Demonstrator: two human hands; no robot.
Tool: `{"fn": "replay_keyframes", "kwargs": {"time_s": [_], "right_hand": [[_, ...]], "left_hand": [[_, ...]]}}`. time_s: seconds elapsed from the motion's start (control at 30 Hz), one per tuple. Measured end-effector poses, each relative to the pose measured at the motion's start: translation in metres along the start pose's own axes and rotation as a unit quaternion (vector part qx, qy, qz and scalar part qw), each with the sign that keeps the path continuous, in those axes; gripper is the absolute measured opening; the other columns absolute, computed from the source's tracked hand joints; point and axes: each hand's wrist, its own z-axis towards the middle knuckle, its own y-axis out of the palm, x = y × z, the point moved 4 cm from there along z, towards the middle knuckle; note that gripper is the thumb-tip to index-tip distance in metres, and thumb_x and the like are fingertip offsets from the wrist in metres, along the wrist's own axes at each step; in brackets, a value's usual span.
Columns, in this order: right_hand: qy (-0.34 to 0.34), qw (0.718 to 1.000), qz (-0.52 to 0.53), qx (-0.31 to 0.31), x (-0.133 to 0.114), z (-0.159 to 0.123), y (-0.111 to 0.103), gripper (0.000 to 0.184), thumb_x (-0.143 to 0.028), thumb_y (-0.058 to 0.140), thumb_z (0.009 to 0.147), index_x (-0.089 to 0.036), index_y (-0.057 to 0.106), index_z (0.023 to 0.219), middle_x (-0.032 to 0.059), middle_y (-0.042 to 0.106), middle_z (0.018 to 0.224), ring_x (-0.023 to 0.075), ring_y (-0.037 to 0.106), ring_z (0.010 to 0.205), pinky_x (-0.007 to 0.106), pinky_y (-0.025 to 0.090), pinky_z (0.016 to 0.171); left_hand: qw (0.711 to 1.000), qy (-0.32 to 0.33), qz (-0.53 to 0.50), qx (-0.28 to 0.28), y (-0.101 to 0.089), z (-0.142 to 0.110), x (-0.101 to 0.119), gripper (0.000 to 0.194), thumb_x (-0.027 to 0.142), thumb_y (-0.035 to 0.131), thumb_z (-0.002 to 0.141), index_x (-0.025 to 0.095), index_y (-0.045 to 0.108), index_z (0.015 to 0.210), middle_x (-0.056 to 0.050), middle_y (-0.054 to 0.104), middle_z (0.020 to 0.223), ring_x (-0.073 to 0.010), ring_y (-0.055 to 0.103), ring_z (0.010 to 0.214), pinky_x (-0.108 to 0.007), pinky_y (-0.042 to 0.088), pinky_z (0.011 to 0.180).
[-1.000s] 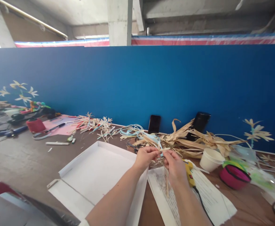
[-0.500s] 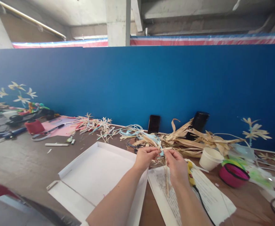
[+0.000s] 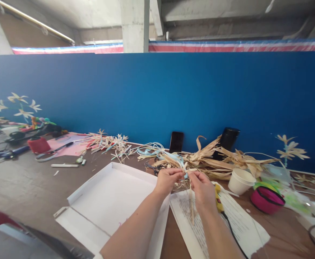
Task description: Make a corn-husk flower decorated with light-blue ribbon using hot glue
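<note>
My left hand (image 3: 167, 180) and my right hand (image 3: 202, 189) meet over the middle of the table, fingertips pinched together. Between them is a small pale husk flower (image 3: 185, 168) with narrow petals, held from both sides. The fingers hide much of it. A thin husk strip (image 3: 192, 208) hangs below my right hand over printed paper (image 3: 238, 223). Behind the fingers lies a heap of dried corn husks (image 3: 208, 158) with light blue strips. A yellow glue gun (image 3: 218, 199) with a black cord rests beside my right wrist, partly hidden by it.
An open white box lid (image 3: 100, 194) lies to the left. A phone (image 3: 176, 142) and a black cylinder (image 3: 228, 138) lean near the blue partition (image 3: 157, 93). White cups (image 3: 240, 181) and a magenta round container (image 3: 267, 200) stand right. Finished husk flowers (image 3: 119, 142) lie at the back.
Both hands keep almost the same pinch and place. The view shifts very slightly; nothing else visibly moves.
</note>
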Motion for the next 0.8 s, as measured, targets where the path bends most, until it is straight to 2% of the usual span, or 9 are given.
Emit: {"fn": "replay_keyframes", "kwargs": {"time_s": [0.37,0.6,0.8], "right_hand": [[0.017,0.999,0.024,-0.017,0.0017,-0.0011,0.0025,0.034,-0.051,0.069,0.059,-0.018,0.065,0.068,-0.0034,0.051,0.047,0.0108,0.041,0.046,0.024,0.027,0.044],[0.03,0.997,0.065,-0.034,0.006,-0.0013,0.0047,0.026,-0.042,0.07,0.064,-0.018,0.064,0.069,-0.0063,0.044,0.048,0.0078,0.032,0.045,0.023,0.023,0.044],[0.027,0.997,0.055,-0.038,0.0079,-0.0007,0.004,0.027,-0.043,0.07,0.065,-0.017,0.064,0.07,-0.006,0.042,0.049,0.0082,0.031,0.047,0.023,0.022,0.044]], "left_hand": [[1.0,-0.004,-0.015,-0.006,0.0017,-0.0004,0.0003,0.023,0.031,0.072,0.06,0.015,0.074,0.076,-0.005,0.067,0.068,-0.0118,0.057,0.059,-0.021,0.046,0.053],[1.0,-0.004,-0.021,-0.005,0.0024,-0.0021,0.0028,0.021,0.029,0.072,0.06,0.015,0.074,0.075,-0.003,0.066,0.066,-0.011,0.056,0.059,-0.02,0.045,0.053],[1.0,0.003,-0.013,-0.007,0.0039,-0.0042,0.0049,0.017,0.026,0.07,0.061,0.014,0.074,0.073,-0.003,0.064,0.062,-0.0092,0.052,0.056,-0.019,0.043,0.052]]}}
